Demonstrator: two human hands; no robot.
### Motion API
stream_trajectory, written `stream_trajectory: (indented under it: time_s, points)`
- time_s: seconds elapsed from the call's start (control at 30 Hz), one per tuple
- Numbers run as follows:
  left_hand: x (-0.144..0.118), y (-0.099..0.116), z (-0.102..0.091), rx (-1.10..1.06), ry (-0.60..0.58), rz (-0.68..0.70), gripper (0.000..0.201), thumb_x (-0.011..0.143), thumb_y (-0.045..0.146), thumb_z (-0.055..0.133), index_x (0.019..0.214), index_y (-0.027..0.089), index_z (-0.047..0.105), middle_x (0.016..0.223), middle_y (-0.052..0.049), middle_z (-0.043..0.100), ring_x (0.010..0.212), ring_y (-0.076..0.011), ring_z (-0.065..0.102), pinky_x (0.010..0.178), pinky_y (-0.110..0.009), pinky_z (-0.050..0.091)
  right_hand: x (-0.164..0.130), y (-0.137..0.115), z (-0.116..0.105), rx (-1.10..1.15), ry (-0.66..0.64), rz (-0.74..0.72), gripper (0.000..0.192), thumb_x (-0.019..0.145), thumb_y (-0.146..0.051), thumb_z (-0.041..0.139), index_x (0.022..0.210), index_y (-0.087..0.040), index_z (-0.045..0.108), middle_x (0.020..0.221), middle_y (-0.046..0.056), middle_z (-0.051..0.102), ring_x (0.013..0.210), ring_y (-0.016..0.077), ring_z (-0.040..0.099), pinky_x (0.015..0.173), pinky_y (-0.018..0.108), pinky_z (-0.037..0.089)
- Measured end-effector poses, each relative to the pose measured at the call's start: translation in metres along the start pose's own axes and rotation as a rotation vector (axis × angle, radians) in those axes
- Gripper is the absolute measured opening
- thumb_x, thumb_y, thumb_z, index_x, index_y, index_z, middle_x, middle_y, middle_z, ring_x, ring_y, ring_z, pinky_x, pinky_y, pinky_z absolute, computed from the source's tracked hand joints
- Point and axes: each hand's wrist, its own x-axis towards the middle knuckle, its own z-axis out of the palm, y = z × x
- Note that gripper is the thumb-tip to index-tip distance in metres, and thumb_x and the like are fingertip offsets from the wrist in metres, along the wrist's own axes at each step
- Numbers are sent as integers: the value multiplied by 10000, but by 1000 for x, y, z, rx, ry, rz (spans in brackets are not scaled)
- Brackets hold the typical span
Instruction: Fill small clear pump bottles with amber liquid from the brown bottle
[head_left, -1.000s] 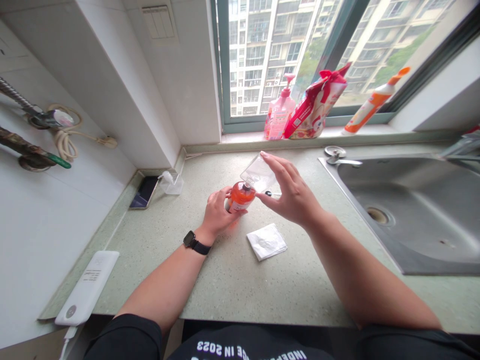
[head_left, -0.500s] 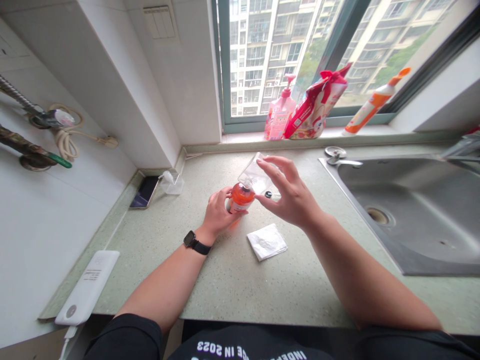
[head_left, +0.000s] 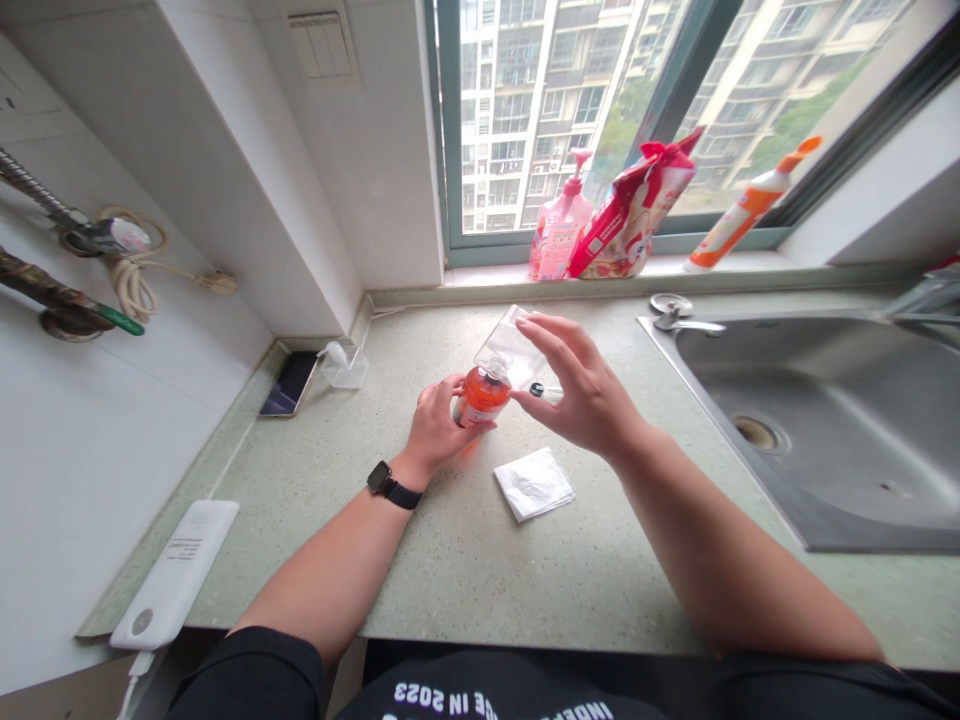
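Observation:
My left hand (head_left: pixel 433 428) grips a small orange bottle (head_left: pixel 481 394) that stands on the green countertop (head_left: pixel 450 560). My right hand (head_left: pixel 583 396) holds a clear empty bottle (head_left: pixel 511 349) tilted neck-down, its mouth against the top of the orange bottle. My fingers lie along the clear bottle's far side, with the thumb near its neck. A small black cap (head_left: pixel 535 390) lies on the counter just under my right thumb. A folded white tissue (head_left: pixel 534 483) lies in front of my hands.
A steel sink (head_left: pixel 825 430) fills the right side. On the window sill stand a pink pump bottle (head_left: pixel 559 225), a red pouch (head_left: pixel 634 210) and an orange-white bottle (head_left: pixel 742 210). A phone (head_left: pixel 289 383), a clear pump head (head_left: pixel 343 365) and a white power bank (head_left: pixel 176 575) lie at the left.
My right hand's fingers have spread and shifted slightly on the clear bottle, which has sunk a little. The left hand and orange bottle have stayed put.

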Motion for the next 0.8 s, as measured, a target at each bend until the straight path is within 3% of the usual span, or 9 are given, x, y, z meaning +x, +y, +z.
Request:
stream_trajectory:
  time_s: [0.53,0.8]
  points:
    - [1,0,0,-49,2,24,814,790,582,940,1417,256,536,1320,-123,749,1138,-320,756,1063,-534,571,1,0,-1,15,19,-44,882,954,-217,747,1710,-376,322,1551,137,581,1416,375,610,1158,609,574]
    - [1,0,0,-65,1,19,799,795,569,940,1415,262,542,1332,-121,742,1142,-318,749,1065,-538,569,1,0,-2,0,-6,-31,902,957,-210,741,1717,-395,294,1567,132,567,1432,382,598,1170,627,563]
